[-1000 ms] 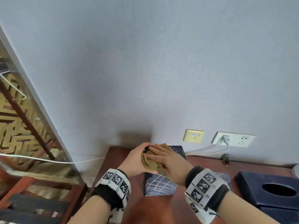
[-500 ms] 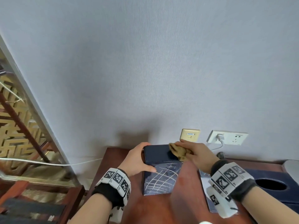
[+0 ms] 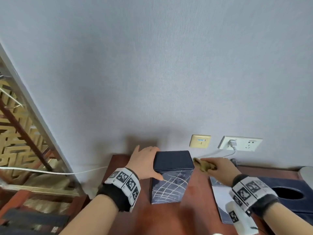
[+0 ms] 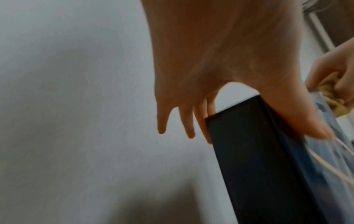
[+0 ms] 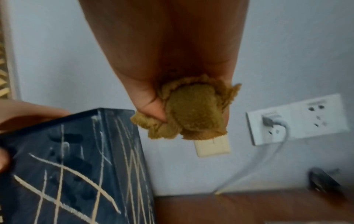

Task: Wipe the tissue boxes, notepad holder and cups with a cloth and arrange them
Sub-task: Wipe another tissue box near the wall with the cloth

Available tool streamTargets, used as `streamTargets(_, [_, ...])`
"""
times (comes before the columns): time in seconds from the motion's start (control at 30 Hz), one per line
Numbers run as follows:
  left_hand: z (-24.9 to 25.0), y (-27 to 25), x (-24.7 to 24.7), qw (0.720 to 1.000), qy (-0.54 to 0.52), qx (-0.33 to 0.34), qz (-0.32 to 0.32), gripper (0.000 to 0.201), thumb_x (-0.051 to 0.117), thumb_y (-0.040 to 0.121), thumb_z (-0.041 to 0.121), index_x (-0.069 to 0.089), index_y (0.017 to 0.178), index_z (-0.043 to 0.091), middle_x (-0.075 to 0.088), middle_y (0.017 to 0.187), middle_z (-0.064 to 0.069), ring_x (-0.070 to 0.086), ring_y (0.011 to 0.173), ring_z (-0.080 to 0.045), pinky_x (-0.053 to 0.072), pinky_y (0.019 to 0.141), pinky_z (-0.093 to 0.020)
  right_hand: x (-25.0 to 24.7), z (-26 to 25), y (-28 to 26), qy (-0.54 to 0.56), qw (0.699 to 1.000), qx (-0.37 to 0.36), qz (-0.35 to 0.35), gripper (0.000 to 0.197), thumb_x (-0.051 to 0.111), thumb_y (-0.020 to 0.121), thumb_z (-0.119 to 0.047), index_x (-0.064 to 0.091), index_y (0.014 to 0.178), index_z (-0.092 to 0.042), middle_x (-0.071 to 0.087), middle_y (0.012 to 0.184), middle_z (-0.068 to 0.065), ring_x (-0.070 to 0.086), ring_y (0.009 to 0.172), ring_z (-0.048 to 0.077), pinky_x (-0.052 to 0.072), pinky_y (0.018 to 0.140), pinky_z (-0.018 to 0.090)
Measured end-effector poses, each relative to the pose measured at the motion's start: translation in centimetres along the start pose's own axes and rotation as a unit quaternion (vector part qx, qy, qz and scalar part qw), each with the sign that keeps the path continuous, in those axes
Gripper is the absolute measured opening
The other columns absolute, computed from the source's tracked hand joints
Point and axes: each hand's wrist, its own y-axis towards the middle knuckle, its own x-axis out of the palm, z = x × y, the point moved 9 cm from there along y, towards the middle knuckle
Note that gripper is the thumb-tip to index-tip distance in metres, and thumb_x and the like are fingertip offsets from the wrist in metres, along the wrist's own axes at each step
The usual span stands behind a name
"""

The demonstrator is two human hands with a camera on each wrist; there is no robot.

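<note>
- The tall tissue box (image 3: 171,177), dark blue with pale crossing lines on its front, stands upright near the table's (image 3: 194,209) back left corner, close to the wall.
- The left hand (image 3: 145,162) grasps the box at its top left edge: thumb on the front face, fingers reaching down behind the back edge, little finger spread clear of it.
- The right hand (image 3: 218,168) is just to the right of the box's top right corner, clenched around a bunched mustard cloth (image 3: 201,165). Whether the cloth touches the box cannot be told.
- A notepad holder (image 3: 220,200) lies flat on the table under the right wrist.
- A second, low tissue box (image 3: 291,200) sits toward the table's right edge.
- On the wall behind are a beige plate (image 3: 200,141) and a white socket (image 3: 240,143) with a plugged-in cable.
</note>
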Motion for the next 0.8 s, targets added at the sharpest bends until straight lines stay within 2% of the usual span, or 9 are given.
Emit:
streamTargets(0.07, [1.2,1.2,0.2,0.995,0.088,0.023,-0.027,0.092,0.071,0.066,0.060,0.034,0.138,0.015,0.038,0.144,-0.001,0.021,0.142,-0.019,0.005,0.116,-0.055,0.5,1.5,0.0,0.024,0.999,0.022,0.002,0.044,0.057,0.079,-0.003,0.063,0.119,-0.021,0.070,0.100,-0.001,0.062,0.093,0.015,0.044,0.082,0.023])
streamTargets(0.13, [3.6,2.1,0.6,0.993,0.095,0.053,-0.039,0.095,0.069,0.068,0.062,0.032,0.140,0.014,0.036,0.145,-0.003,0.021,0.141,-0.020,0.003,0.115,-0.056,1.6,2.0,0.1,0.025,0.999,0.022,-0.010,0.047,0.058,0.078,-0.005,0.061,0.121,-0.023,0.067,0.099,-0.007,0.059,0.093,0.011,0.043,0.080,0.020])
streamTargets(0.23, [7.0,3.3,1.5,0.997,0.031,0.069,-0.034,0.095,0.067,0.069,0.064,0.030,0.142,0.017,0.041,0.141,-0.003,0.036,0.131,-0.022,0.015,0.114,-0.050,3.6,2.6,0.7,0.013,0.998,0.033,-0.048,0.051,0.057,0.078,-0.010,0.058,0.125,-0.028,0.064,0.100,-0.010,0.056,0.096,0.006,0.035,0.077,0.014])
streamTargets(0.3, [7.4,4.0,1.2,0.997,-0.063,0.047,0.016,0.087,0.073,0.066,0.061,0.042,0.136,0.022,0.050,0.132,0.001,0.047,0.120,-0.020,0.031,0.106,-0.040,4.4,3.4,1.0,0.003,0.997,0.047,-0.064,0.051,0.057,0.079,-0.013,0.056,0.127,-0.030,0.067,0.111,-0.006,0.059,0.103,0.010,0.034,0.078,0.013])
streamTargets(0.37, [7.0,4.1,0.7,0.986,-0.153,0.034,0.063,0.081,0.082,0.058,0.055,0.053,0.128,0.025,0.057,0.122,0.004,0.054,0.110,-0.016,0.039,0.098,-0.030,5.4,4.6,1.1,-0.006,0.994,0.069,-0.082,0.051,0.056,0.081,-0.014,0.053,0.128,-0.031,0.066,0.112,-0.005,0.059,0.101,0.011,0.036,0.077,0.012])
streamTargets(0.47, [5.3,3.9,0.1,0.966,-0.241,0.028,0.088,0.079,0.088,0.053,0.046,0.058,0.124,0.029,0.058,0.119,0.010,0.054,0.108,-0.008,0.040,0.090,-0.018,7.6,6.3,0.5,0.012,0.988,0.098,-0.120,0.054,0.055,0.082,-0.012,0.049,0.133,-0.028,0.058,0.098,-0.009,0.053,0.090,0.007,0.043,0.082,0.015])
streamTargets(0.57, [2.5,3.6,-0.1,0.926,-0.367,0.009,0.093,0.075,0.090,0.054,0.034,0.058,0.121,0.034,0.056,0.121,0.018,0.050,0.114,0.000,0.039,0.096,-0.016,9.3,7.8,0.3,0.029,0.980,0.121,-0.156,0.058,0.052,0.082,-0.007,0.044,0.136,-0.027,0.055,0.099,-0.008,0.052,0.091,0.006,0.040,0.078,0.011])
streamTargets(0.7, [-1.1,2.9,2.0,0.880,-0.469,-0.016,0.073,0.073,0.089,0.058,0.017,0.052,0.114,0.043,0.052,0.118,0.029,0.046,0.116,0.007,0.036,0.086,0.003,8.7,9.7,1.4,0.119,0.972,0.164,-0.117,0.060,0.054,0.078,0.003,0.049,0.134,-0.018,0.064,0.097,0.002,0.060,0.086,0.016,0.052,0.078,0.020])
streamTargets(0.8, [-4.1,2.3,3.5,0.864,-0.500,-0.033,0.050,0.079,0.091,0.053,0.013,0.051,0.115,0.041,0.052,0.125,0.024,0.043,0.123,0.006,0.034,0.100,-0.008,8.0,9.0,1.9,0.209,0.957,0.177,-0.091,0.054,0.050,0.076,0.015,0.059,0.122,-0.013,0.068,0.090,0.005,0.061,0.076,0.016,0.051,0.056,0.012])
